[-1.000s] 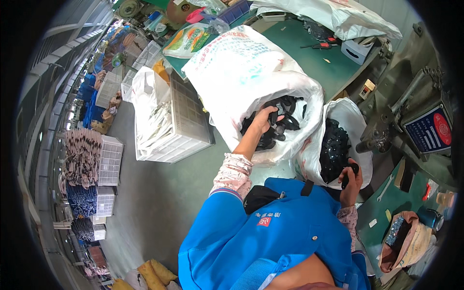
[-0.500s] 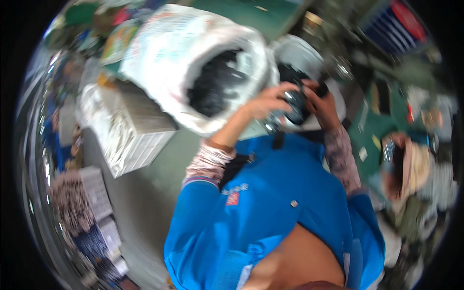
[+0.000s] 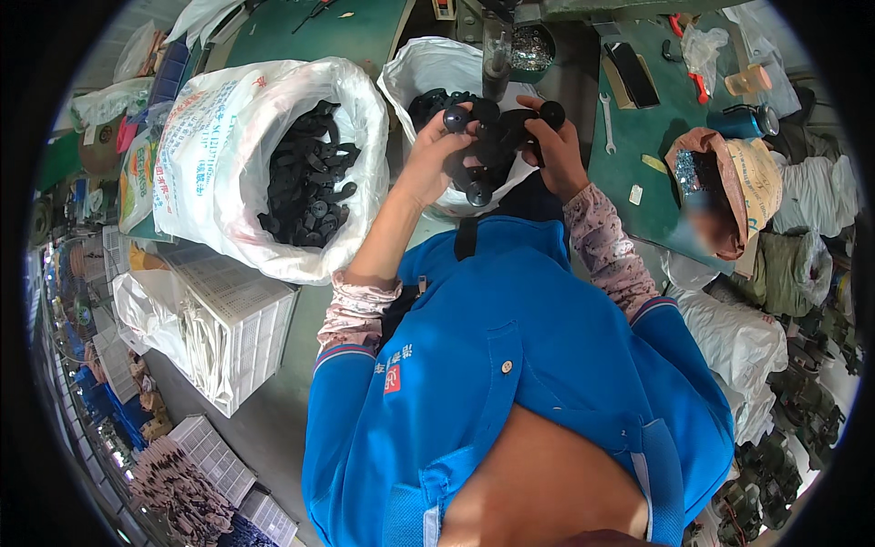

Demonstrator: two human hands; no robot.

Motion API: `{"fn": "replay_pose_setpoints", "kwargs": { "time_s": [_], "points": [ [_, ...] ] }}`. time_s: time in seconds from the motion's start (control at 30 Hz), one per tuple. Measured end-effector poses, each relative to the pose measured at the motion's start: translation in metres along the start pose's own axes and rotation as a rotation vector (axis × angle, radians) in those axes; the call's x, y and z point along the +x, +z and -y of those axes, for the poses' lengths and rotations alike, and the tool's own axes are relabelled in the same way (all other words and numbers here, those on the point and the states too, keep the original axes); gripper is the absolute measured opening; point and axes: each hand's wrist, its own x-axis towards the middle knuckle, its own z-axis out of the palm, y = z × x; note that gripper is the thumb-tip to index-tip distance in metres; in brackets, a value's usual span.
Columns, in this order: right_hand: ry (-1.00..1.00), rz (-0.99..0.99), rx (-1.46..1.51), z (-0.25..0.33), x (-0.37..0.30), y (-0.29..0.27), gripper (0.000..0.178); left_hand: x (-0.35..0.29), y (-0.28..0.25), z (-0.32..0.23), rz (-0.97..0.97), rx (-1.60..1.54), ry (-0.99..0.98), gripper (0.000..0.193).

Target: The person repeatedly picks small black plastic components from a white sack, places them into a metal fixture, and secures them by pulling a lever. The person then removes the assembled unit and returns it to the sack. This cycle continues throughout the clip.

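Note:
Both hands are held over a white bag point(image 3: 410, 64) at the front of me, which has black parts point(image 3: 437, 105) inside. My left hand point(image 3: 436, 157) is closed with fingers curled on black plastic parts with round ends point(image 3: 492, 146). Opposite it, my right hand point(image 3: 556, 150) grips the right side of the same dark cluster, a round black knob at its fingertips. Where one part stops and another starts in the cluster is hard to tell. To the left lies a big white woven sack point(image 3: 223, 159), its mouth showing many loose black plastic pieces point(image 3: 310, 178).
On the green table point(image 3: 629, 169) at right lie a wrench point(image 3: 609, 123), a phone point(image 3: 632, 75) and a brown paper bag point(image 3: 756, 191). A dark post point(image 3: 496, 59) stands just beyond my hands, beside a bowl of small metal pieces point(image 3: 531, 47). White plastic crates point(image 3: 246, 319) are at left.
The view has swung and steadied, so the sacks now sit further left. My hands are a little higher and further left in the picture, still around black parts.

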Motion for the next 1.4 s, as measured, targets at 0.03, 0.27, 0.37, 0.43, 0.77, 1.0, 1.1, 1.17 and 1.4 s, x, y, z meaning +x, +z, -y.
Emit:
{"fn": "replay_pose_setpoints", "kwargs": {
  "time_s": [0.03, 0.27, 0.37, 0.43, 0.77, 1.0, 1.1, 1.17, 1.4],
  "points": [
    [0.004, 0.008, -0.010, -0.001, -0.001, -0.002, 0.028, -0.002, 0.007, -0.002, -0.020, 0.051, -0.006, 0.052],
    [0.002, -0.062, 0.125, -0.017, 0.001, 0.006, 0.025, -0.008, 0.013, 0.012, -0.106, -0.080, 0.085, 0.056],
    [0.004, -0.137, 0.101, -0.027, -0.008, 0.018, 0.025, -0.010, 0.018, 0.020, -0.062, -0.109, 0.078, 0.047],
    [-0.015, -0.180, -0.003, -0.038, -0.009, 0.012, 0.023, -0.008, 0.018, 0.029, -0.127, -0.015, 0.093, 0.047],
    [-0.269, 0.028, -0.455, -0.049, -0.001, 0.019, 0.024, 0.003, 0.004, 0.046, -0.199, -0.466, 0.096, 0.024],
    [-0.472, 0.056, -0.735, -0.054, -0.002, 0.011, 0.027, 0.018, -0.008, 0.042, -0.446, -0.437, 0.079, 0.020],
    [-0.403, 0.115, -0.676, -0.039, -0.016, 0.009, 0.032, 0.029, -0.024, 0.034, -0.447, -0.535, 0.108, 0.021],
    [-0.441, 0.219, -0.654, -0.028, -0.027, 0.007, 0.038, 0.037, -0.041, 0.030, -0.413, -0.542, 0.078, 0.020],
    [-0.807, 0.174, -1.104, -0.028, -0.029, 0.006, 0.041, 0.039, -0.014, 0.043, -0.288, -0.741, -0.023, 0.023]
  ]
}}
